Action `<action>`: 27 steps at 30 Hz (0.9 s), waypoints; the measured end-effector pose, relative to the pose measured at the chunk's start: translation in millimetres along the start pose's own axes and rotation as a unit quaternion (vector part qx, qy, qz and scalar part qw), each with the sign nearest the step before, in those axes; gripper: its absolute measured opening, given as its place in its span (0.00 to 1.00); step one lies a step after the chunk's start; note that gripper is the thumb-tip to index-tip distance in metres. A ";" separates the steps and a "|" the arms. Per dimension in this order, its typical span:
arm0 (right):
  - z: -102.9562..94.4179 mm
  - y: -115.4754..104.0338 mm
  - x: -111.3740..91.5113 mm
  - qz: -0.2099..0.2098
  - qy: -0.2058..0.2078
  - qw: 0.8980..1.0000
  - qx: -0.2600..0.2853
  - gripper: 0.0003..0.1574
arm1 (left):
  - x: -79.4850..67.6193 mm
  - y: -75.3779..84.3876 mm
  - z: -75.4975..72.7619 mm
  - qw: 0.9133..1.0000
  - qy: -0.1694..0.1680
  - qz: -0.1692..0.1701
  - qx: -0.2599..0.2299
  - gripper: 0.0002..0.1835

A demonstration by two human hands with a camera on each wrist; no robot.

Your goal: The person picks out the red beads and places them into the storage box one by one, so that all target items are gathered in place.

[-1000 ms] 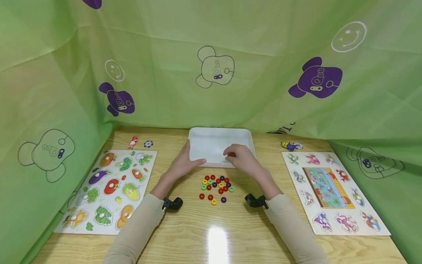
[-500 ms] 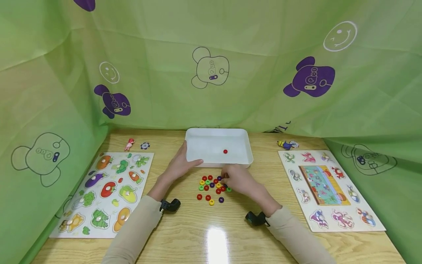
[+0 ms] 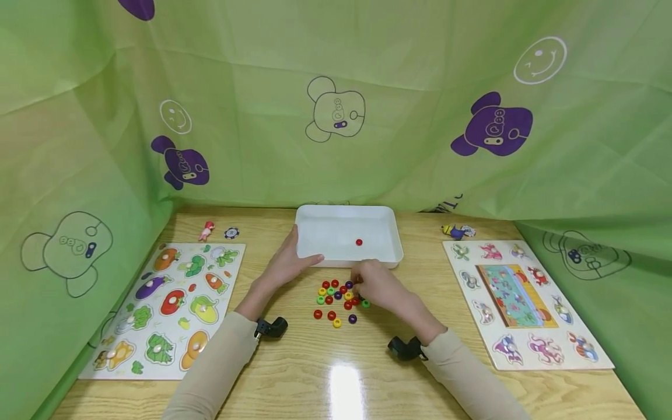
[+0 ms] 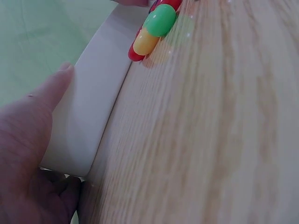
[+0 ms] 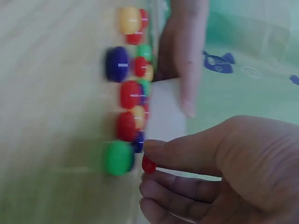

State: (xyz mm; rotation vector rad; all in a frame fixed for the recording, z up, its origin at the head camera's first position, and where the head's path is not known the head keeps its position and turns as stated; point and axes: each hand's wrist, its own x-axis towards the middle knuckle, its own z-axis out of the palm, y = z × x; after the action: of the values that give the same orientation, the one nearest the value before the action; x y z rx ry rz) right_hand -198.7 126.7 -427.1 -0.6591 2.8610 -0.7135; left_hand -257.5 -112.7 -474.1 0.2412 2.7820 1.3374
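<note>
My left hand (image 3: 287, 259) grips the front left corner of a white tray (image 3: 336, 230); its thumb lies on the front wall in the left wrist view. One red bead (image 3: 359, 242) lies inside the tray. My right hand (image 3: 380, 286) is at the right side of a group of ring-shaped beads in front of the tray. Between its thumb and forefinger it pinches a red bead (image 5: 149, 164), which the hand hides in the head view. Near its fingertips are a purple bead (image 5: 138, 141) and a green bead (image 5: 119, 157).
A vegetable puzzle board (image 3: 181, 326) lies on the left, a sea-animal puzzle board (image 3: 501, 350) on the right. Small figures, one pink (image 3: 207, 230) and one blue and yellow (image 3: 455, 232), lie behind them beside round chips. A green curtain (image 3: 262, 163) encloses the table.
My right hand has moved from over the tray toward me to the beads, leaving a red bead in the tray, and now pinches another red one. The left hand stays at the tray.
</note>
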 end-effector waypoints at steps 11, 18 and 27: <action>-30.5 19.8 28.7 0.017 0.101 0.995 0.016 0.08 | -0.1 1.4 2.0 1.000 0.006 0.005 -0.003 0.64; -23.1 45.8 55.6 0.056 0.125 0.991 0.011 0.12 | -1.6 -0.2 3.4 1.000 0.003 -0.007 0.003 0.64; -7.9 64.4 75.1 0.088 0.146 0.985 0.000 0.08 | -0.1 -0.6 2.5 1.000 0.003 -0.008 0.007 0.66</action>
State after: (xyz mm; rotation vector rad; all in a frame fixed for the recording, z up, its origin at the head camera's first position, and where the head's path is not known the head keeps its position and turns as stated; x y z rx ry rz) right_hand -292.5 148.1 -451.4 -0.3176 3.1311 -0.8448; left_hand -257.2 -111.2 -476.1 0.2157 2.7937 1.3176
